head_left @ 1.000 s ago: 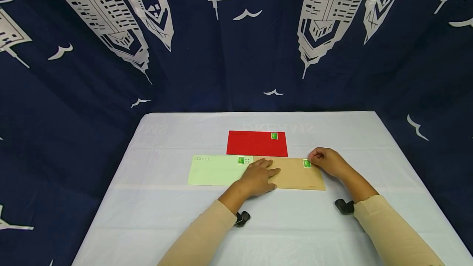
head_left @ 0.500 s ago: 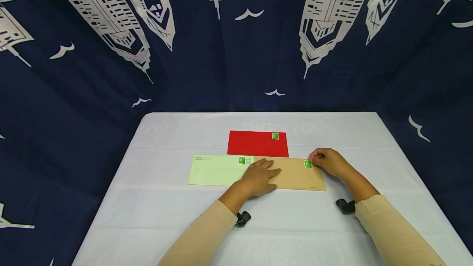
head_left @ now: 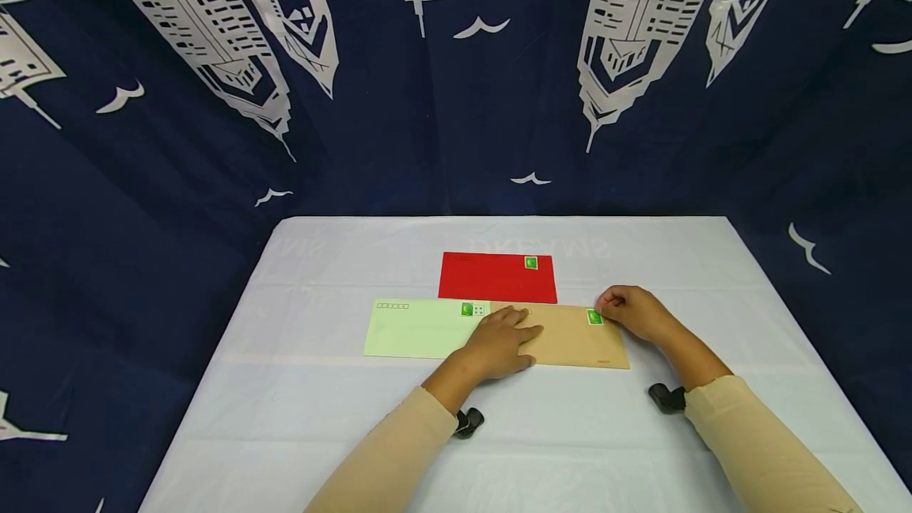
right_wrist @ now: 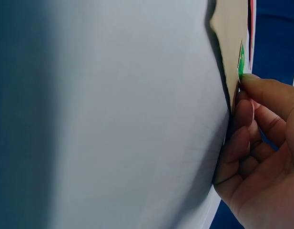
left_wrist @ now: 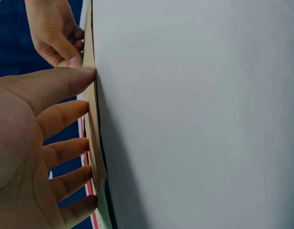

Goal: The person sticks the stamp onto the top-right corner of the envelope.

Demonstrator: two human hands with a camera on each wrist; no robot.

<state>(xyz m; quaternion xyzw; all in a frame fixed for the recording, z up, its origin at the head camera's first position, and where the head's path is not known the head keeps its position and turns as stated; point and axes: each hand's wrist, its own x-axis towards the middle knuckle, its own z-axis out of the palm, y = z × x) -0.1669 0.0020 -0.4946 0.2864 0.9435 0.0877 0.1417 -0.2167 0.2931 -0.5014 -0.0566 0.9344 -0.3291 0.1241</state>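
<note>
A brown envelope [head_left: 570, 343] lies flat on the table, its left part under my left hand [head_left: 495, 345]. The fingers of that hand are spread and press on the paper; in the left wrist view the thumb [left_wrist: 70, 82] touches near the envelope's front edge. At the top right corner is a green stamp [head_left: 594, 317] with a white border. My right hand [head_left: 636, 315] pinches the stamp's edge between thumb and curled fingers. In the right wrist view the thumb tip partly covers the stamp [right_wrist: 241, 59]. To the left, a light green envelope [head_left: 413, 331] meets the brown one.
Behind them a red envelope [head_left: 492, 279] carries its own green stamp [head_left: 530, 263]. Another green stamp [head_left: 466, 309] is on the light green envelope. A white cloth covers the table [head_left: 306, 418]. A dark blue printed curtain [head_left: 442, 117] hangs beyond the table's far edge.
</note>
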